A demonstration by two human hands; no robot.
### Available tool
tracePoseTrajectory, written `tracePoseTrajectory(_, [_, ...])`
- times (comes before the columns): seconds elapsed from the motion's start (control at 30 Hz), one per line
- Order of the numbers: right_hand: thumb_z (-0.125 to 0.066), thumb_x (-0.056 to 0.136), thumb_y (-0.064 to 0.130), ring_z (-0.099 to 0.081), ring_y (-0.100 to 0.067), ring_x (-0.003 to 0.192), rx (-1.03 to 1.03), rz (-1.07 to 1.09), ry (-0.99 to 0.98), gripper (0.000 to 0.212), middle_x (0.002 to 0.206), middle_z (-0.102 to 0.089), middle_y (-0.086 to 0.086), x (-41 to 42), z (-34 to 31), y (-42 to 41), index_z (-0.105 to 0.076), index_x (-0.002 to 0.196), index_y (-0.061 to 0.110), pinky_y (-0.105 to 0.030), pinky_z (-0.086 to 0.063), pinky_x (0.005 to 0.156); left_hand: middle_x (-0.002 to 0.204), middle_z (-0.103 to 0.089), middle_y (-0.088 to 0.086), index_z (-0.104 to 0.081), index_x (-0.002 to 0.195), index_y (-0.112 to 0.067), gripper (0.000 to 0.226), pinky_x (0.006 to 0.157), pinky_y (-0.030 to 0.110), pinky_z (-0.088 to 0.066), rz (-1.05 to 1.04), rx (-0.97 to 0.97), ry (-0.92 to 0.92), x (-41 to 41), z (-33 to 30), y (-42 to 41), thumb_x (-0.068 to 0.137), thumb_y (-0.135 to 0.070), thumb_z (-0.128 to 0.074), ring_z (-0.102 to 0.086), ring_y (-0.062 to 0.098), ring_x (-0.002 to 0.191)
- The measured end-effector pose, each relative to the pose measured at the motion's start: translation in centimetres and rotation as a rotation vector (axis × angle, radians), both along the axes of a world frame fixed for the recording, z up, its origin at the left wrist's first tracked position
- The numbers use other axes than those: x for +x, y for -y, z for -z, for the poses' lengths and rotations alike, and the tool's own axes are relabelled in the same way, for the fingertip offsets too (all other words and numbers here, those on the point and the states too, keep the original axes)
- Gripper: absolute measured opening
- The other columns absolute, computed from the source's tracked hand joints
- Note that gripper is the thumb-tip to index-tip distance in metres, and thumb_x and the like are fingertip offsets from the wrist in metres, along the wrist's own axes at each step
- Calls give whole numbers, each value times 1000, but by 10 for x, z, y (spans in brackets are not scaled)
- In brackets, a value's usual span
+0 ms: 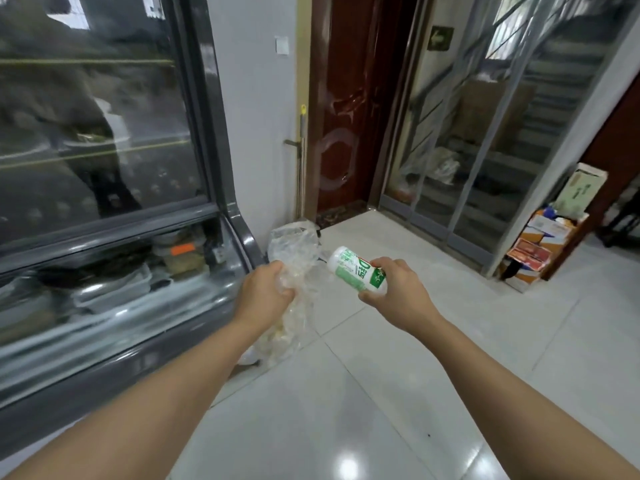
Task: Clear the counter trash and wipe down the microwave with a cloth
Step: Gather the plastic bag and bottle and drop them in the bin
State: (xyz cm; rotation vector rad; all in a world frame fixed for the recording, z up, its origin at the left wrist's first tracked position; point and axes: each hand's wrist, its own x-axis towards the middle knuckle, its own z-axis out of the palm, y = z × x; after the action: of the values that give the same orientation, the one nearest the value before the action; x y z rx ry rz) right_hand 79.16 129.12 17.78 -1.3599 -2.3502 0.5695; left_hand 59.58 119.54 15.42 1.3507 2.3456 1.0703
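My left hand (265, 294) grips a crumpled clear plastic bag (294, 327) that hangs down from the fist, with some pale scraps inside it. My right hand (391, 289) holds a white bottle with a green label (353, 270), tilted so its base points up and left toward the bag. Both hands are out in front of me above the white tiled floor. Neither the microwave nor a cloth is in view.
A glass-fronted display cabinet (114, 237) with trays fills the left. A bin lined with clear plastic (294, 237) stands in the corner beside a broom handle (302, 161) and a dark red door (349, 109). Stacked boxes (547, 237) stand at the right by glass doors.
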Motion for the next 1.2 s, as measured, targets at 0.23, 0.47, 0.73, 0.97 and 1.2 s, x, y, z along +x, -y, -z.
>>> tracePoseTrajectory(0.23, [-70,80,32,-53,-18,90,-8,14,1,54,113,-50,-3,-64,-2,-133,-48,128,21,-34,-50,76,73,-59,4,-52,72,-12,15,61,39,-49,15,6,67,-64,1,-144,76,-13,-66,-58,26,71])
tracePoseTrajectory(0.47, [-71,79,32,-54,-17,92,-27,-15,-1,55,114,-51,-4,-117,7,-250,-47,128,21,-31,-51,73,60,-42,-6,-34,59,-24,37,51,28,-31,-10,-36,29,-115,4,-253,77,-10,-64,-43,19,60])
tracePoseTrajectory(0.73, [-71,79,31,-52,-15,93,2,-159,29,57,117,-50,-4,-185,20,-413,-46,129,21,-28,-46,70,65,-50,-2,-42,64,-21,28,57,31,-42,-144,-53,20,-168,16,-386,78,-14,-64,-50,22,64])
tracePoseTrajectory(0.97, [-71,80,31,-53,-19,102,-8,-319,87,57,120,-51,-6,-252,25,-554,-46,129,20,-28,-46,76,77,-61,6,-54,75,-13,14,71,40,-52,-343,-55,56,-207,22,-491,77,-16,-67,-59,31,79])
tracePoseTrajectory(1.2, [-74,78,30,-53,-17,101,-86,-444,102,59,118,-52,-6,-321,52,-634,-47,129,19,-23,-44,71,81,-62,2,-58,82,-16,8,74,43,-54,-475,-105,115,-258,45,-554,79,-17,-66,-61,28,79])
